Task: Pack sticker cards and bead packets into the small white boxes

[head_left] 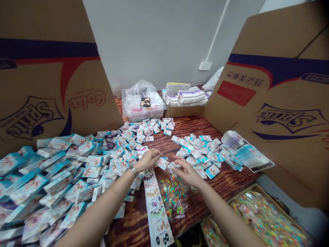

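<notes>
Over my remote feed I am seeing a dark wood-grain table point(191, 125) lying between 2 pieces of brown cardboard: the left panel point(51, 79) is showing "Sprite" and "Cola" lettering, and the right panel point(282, 82) is showing "Sprite" too. Behind them I am facing a pale grey wall point(154, 41), where a white conduit point(218, 31) is slanting down to a white wall box point(205, 66). Near that wall I am making out a plastic tub point(149, 116) that is holding clear bags point(140, 87), with a dark card point(145, 102) lying on top. Just right of it, a low carton point(183, 112) is holding purple-and-white packs point(190, 97), and a white sack point(214, 79) is showing beside the right panel
</notes>
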The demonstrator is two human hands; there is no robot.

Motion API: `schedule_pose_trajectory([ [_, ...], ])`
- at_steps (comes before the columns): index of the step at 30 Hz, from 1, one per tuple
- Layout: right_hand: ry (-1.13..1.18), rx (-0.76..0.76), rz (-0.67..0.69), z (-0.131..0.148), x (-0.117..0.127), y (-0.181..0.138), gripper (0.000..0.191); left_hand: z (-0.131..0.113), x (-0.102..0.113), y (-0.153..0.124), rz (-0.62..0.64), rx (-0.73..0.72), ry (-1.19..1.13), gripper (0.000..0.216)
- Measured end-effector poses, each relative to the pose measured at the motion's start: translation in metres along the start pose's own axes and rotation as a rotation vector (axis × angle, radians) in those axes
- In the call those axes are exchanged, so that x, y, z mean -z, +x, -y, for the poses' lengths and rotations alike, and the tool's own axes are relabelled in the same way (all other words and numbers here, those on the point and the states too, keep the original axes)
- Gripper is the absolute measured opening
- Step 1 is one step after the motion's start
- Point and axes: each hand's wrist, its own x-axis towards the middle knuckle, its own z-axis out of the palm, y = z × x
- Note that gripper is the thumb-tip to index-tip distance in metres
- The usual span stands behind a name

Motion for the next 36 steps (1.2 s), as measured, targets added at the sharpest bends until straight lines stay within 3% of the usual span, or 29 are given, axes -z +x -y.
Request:
schedule_pose_trajectory([
  [4,0.071,0.003,0.020,0.009,-0.022,0.004,0.023,-0.009,-0.004,-0.020,-0.123,0.076,-0.261,0.027],
  [7,-0.022,0.046,-0.131,0.027,-0.039,-0.002,0.020,-0.016,-0.021,-0.037,-0.344,0.149,-0.452,0.042],
  [9,-0.155,0.152,-0.251,0.040,-0.050,-0.010,0.018,-0.022,-0.035,-0.049,-0.451,0.191,-0.572,0.048],
  [11,-0.271,0.296,-0.287,0.049,-0.060,-0.018,0.021,-0.029,-0.046,-0.062,-0.465,0.218,-0.680,0.046],
  [16,-0.376,0.511,-0.164,0.053,-0.072,-0.032,0.028,-0.042,-0.047,-0.087,-0.336,0.217,-0.815,0.035],
  [20,-0.287,0.547,0.153,0.066,-0.052,-0.034,0.022,-0.038,-0.033,-0.102,-0.362,0.227,-0.703,0.032],
  [22,-0.157,0.481,0.262,0.075,-0.036,-0.032,0.019,-0.034,-0.026,-0.109,-0.343,0.248,-0.678,0.037],
  [26,0.017,0.186,0.064,0.084,-0.014,-0.020,0.016,-0.032,-0.022,-0.123,-0.069,0.227,-0.659,0.043],
  [28,0.108,0.056,0.084,0.081,-0.016,-0.013,0.019,-0.032,-0.024,-0.129,0.006,0.194,-0.534,0.041],
  [31,0.203,-0.071,0.163,0.076,-0.030,-0.010,0.023,-0.031,-0.032,-0.136,-0.131,0.095,-0.125,0.046],
  [34,0.129,-0.082,0.083,0.078,-0.041,-0.014,0.023,-0.026,-0.038,-0.143,-0.282,0.009,0.315,0.052],
  [36,0.041,-0.019,0.046,0.082,-0.040,-0.017,0.020,-0.021,-0.040,-0.148,-0.316,-0.029,0.447,0.051],
])
